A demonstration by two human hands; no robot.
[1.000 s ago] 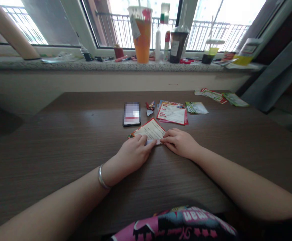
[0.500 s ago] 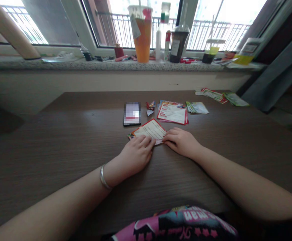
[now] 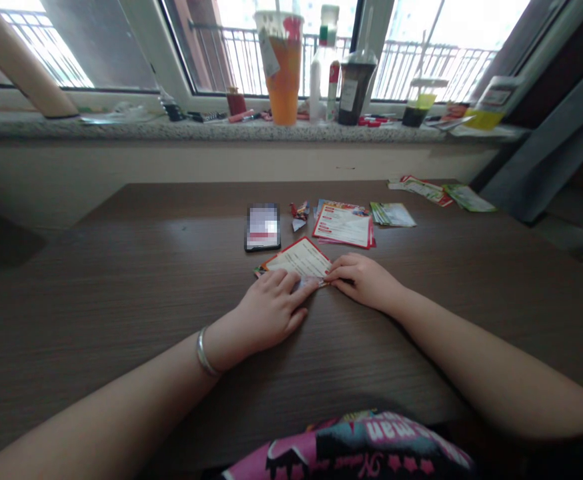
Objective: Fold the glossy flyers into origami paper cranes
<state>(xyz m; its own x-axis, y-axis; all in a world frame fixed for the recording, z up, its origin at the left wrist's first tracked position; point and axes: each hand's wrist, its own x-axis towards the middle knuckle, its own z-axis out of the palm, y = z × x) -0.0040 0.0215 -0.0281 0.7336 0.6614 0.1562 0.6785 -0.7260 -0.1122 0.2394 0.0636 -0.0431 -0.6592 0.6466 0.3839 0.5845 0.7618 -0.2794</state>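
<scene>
Left hand [image 3: 266, 310] spread, fingertips on folded paper flyer [image 3: 299, 260]; right hand [image 3: 364, 283] pinching its right corner. Flyer light, thin, may slide on worktop [image 3: 121, 300]; take by edges.

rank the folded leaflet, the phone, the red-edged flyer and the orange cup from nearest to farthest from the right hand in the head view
1. Folded red-edged leaflet: on the table, touching the right hand.
2. Flat red-edged flyer: on the table, just ahead of the hand.
3. Phone: on the table, ahead and to the left.
4. Orange cup: beyond the table, on the windowsill.
</scene>
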